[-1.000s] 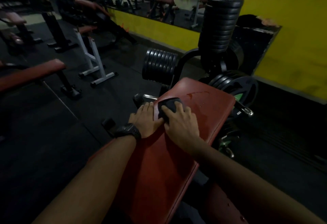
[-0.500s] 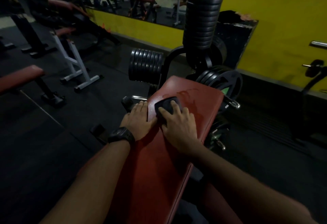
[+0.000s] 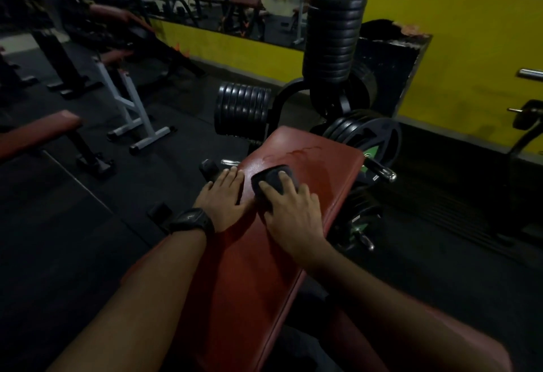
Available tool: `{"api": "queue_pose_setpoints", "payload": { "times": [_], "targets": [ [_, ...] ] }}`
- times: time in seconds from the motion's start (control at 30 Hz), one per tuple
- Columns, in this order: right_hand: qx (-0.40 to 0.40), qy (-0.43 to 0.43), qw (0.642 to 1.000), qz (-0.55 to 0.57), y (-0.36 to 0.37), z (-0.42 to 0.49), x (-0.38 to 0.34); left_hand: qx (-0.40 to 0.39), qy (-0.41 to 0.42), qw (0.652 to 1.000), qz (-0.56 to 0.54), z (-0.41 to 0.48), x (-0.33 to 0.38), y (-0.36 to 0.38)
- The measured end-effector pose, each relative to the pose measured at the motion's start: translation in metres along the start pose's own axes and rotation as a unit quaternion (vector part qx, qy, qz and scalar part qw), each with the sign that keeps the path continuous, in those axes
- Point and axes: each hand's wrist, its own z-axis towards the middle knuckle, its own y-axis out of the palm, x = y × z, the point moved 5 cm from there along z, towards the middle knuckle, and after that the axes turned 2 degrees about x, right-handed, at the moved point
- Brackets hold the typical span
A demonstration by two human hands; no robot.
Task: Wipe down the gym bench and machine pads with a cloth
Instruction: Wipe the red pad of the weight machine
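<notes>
Right hand presses the dark cloth flat, fingers extended, near the far end of the red bench pad. Left hand lies open on the pad's left edge, just beside the cloth. Wet streak beyond the cloth.

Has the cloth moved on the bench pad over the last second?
No, not noticeably. The cloth under the right hand sits just short of the wet streak near the far end of the bench pad, as before; the view itself turned.
</notes>
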Motion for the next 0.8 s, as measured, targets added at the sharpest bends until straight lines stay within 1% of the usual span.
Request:
{"api": "queue_pose_setpoints", "payload": {
  "times": [0.07,0.13,0.2,0.23,0.3,0.4,0.47,0.53,0.57,0.63,0.7,0.77,0.8],
  "targets": [
    [-0.006,0.005,1.000,-0.006,-0.001,0.021,0.025,-0.007,-0.002,1.000,-0.012,-0.002,-0.001,0.001],
    [-0.013,0.066,0.998,-0.013,-0.003,0.035,0.061,-0.014,-0.009,1.000,-0.020,-0.003,-0.002,0.001],
    [0.002,0.142,0.990,-0.013,-0.006,0.035,0.086,-0.018,-0.011,1.000,-0.023,-0.005,-0.001,0.001],
    [0.006,0.168,0.986,-0.014,-0.007,0.028,0.090,-0.018,-0.010,0.999,-0.024,-0.005,-0.001,0.001],
    [0.003,0.186,0.983,-0.012,-0.005,0.013,0.078,-0.011,-0.013,1.000,-0.024,-0.004,-0.001,0.001],
    [0.002,0.147,0.989,0.013,-0.003,0.001,0.038,-0.007,-0.016,0.999,-0.028,0.000,-0.001,-0.002],
    [0.000,0.080,0.997,0.017,0.000,0.009,0.019,-0.010,-0.018,0.999,-0.034,0.002,-0.001,-0.004],
    [-0.015,0.021,1.000,0.008,0.001,0.027,0.023,-0.014,-0.020,0.999,-0.043,0.003,-0.002,-0.005],
    [-0.020,0.016,1.000,0.002,0.001,0.038,0.035,-0.014,-0.020,0.999,-0.048,0.003,-0.002,-0.004],
    [-0.019,0.067,0.998,-0.008,-0.001,0.052,0.070,-0.014,-0.019,0.998,-0.051,0.001,-0.002,-0.003],
    [-0.003,0.155,0.988,0.004,-0.004,0.053,0.099,-0.011,-0.017,0.999,-0.048,0.001,-0.002,-0.002],
    [-0.005,0.219,0.975,0.046,-0.004,0.040,0.101,-0.005,-0.017,0.999,-0.050,0.001,-0.003,-0.002],
    [-0.010,0.227,0.972,0.055,-0.003,0.033,0.091,-0.005,-0.019,0.998,-0.051,0.001,-0.003,-0.002]
  ]
}}
